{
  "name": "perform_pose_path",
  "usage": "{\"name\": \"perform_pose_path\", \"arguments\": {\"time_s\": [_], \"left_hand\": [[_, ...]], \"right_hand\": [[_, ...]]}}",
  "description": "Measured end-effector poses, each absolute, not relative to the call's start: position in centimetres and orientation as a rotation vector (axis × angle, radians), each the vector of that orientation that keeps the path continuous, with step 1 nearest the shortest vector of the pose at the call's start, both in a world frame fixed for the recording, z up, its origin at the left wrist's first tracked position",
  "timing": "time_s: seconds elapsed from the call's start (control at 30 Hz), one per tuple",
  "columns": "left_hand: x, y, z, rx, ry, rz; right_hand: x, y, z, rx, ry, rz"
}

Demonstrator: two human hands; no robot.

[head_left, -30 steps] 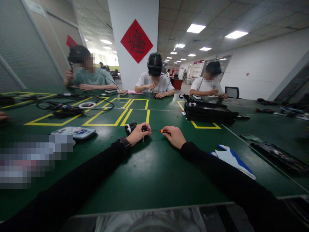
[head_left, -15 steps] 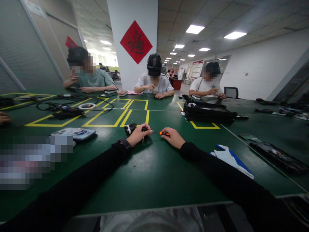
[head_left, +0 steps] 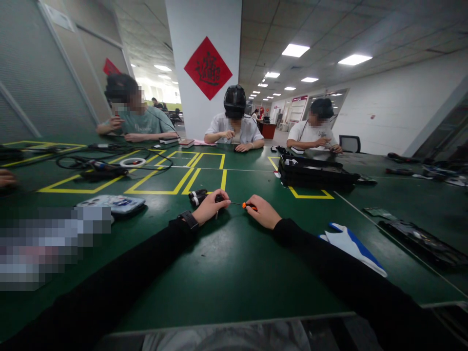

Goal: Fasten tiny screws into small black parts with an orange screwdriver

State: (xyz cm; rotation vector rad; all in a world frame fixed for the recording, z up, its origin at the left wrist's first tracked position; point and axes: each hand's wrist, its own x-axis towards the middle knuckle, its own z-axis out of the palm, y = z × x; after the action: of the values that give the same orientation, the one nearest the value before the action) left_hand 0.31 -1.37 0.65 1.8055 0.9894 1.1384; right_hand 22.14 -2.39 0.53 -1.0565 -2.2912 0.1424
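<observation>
My right hand [head_left: 263, 211] is closed around the handle of an orange and black screwdriver [head_left: 244, 205]. The thin shaft points left, and its tip reaches the fingers of my left hand [head_left: 209, 208]. Those fingers pinch a small black part [head_left: 219, 198], mostly covered, so its kind cannot be made out. Just behind the left hand lie black cylindrical pieces with white bands [head_left: 198, 197], partly hidden by it. Both hands are low over the green table [head_left: 219, 273].
A stack of black trays [head_left: 316, 173] stands beyond my right hand. A blue and white glove [head_left: 353, 248] lies near my right forearm, with an opened black device [head_left: 420, 239] farther right. At left are a flat patterned case [head_left: 113, 204] and cables [head_left: 98, 170]. Three people sit opposite.
The scene has shifted slightly downward in view. My right fingers now cover more of the screwdriver's handle. The left hand keeps its pinch on the black part.
</observation>
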Motion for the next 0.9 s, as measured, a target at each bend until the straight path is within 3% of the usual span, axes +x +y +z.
{"name": "perform_pose_path", "arguments": {"time_s": [0.9], "left_hand": [[0.32,-1.36,0.62,1.788,1.008,1.185]], "right_hand": [[22.03,-2.59,0.65,-1.042,-2.338,0.128]]}}
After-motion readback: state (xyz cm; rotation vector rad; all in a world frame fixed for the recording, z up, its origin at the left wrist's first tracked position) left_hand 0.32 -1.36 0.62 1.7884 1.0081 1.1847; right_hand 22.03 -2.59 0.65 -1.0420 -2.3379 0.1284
